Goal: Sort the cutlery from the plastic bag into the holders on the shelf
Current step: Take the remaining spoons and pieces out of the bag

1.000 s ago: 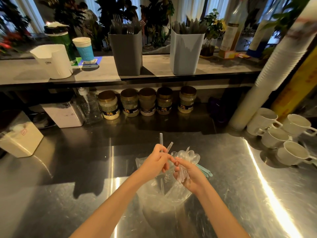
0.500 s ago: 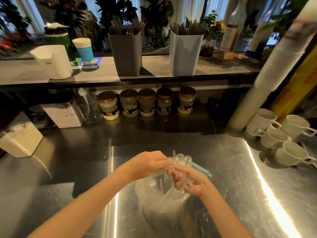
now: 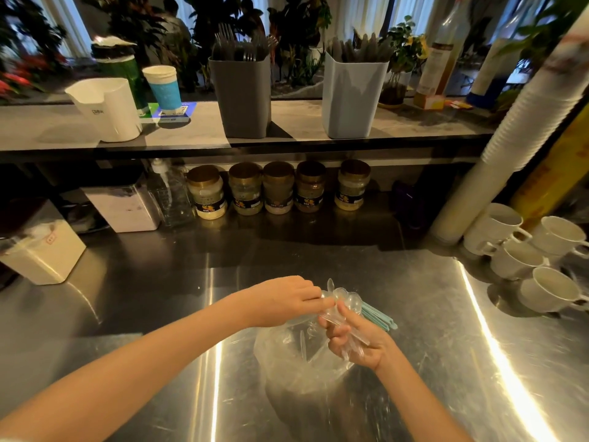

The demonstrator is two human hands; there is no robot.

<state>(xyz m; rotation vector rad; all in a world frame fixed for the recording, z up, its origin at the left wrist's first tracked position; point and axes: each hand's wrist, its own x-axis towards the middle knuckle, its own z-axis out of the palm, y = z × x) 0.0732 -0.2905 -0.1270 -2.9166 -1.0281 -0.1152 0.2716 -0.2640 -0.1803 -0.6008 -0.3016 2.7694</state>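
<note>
The right hand (image 3: 357, 342) is gripping a bunch of clear spoons (image 3: 345, 299) over the plastic bag (image 3: 296, 362) on the surface (image 3: 446, 330), bowls pointing away toward the blue holder (image 3: 350, 100), while the left hand (image 3: 283, 301) is pinching their bowls.

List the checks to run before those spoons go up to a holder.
1. Grip on spoons by right hand: ok.
2. Free left hand: not ok, it pinches the spoons.
3. Empty bag: not ok, clear pieces lie inside.
4. Sort in grey holder: ok, forks show.
5. Sort in blue holder: cannot tell, contents too dark.
</note>
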